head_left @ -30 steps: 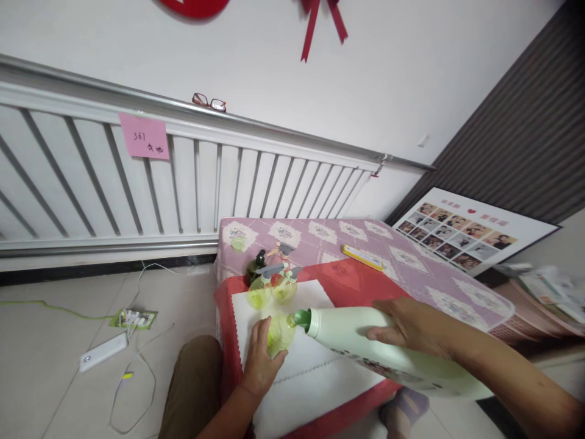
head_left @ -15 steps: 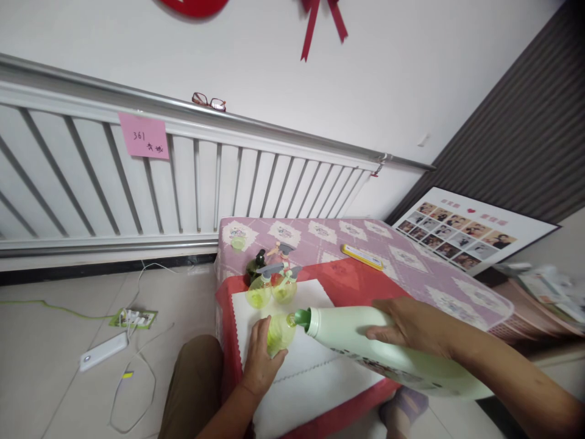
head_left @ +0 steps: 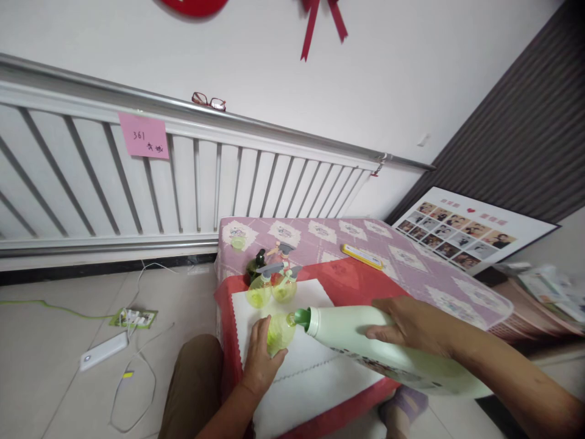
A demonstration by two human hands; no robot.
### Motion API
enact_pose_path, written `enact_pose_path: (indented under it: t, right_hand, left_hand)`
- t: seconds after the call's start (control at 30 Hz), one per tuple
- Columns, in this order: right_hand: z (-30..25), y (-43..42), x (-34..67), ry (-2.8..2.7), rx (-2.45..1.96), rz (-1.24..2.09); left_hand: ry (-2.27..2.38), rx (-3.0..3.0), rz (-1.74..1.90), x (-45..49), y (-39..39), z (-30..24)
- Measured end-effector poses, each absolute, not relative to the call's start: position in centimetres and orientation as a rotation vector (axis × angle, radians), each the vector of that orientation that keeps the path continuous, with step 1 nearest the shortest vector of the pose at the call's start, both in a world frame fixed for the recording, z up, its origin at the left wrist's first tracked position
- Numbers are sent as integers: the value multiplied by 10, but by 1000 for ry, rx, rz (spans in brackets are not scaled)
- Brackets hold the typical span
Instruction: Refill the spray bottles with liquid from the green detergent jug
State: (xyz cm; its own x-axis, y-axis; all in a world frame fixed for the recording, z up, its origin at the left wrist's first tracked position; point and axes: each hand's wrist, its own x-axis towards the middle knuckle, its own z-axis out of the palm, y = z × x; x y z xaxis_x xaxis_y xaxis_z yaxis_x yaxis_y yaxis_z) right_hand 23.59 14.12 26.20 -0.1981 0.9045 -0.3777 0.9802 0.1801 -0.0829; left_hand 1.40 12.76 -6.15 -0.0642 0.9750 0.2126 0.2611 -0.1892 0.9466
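Observation:
My right hand grips a big pale green bottle, tipped on its side with its dark green spout against the mouth of a small round yellow-green bottle. My left hand wraps round that small bottle and holds it on a white cloth. Two more small yellow-green bottles with spray tops stand just behind, beside a dark green one.
The cloth lies on a red cover over a low table with a pink patterned cloth. A yellow strip lies on the table. A radiator runs behind. A power strip and cables lie on the floor at left.

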Motion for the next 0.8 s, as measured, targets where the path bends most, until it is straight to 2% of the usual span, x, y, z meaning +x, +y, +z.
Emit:
enact_pose_path:
  t: [0.8]
  right_hand:
    - [256,144,244,2239,1814,-440]
  left_hand:
    - [1384,1504,1295,14,128,-60]
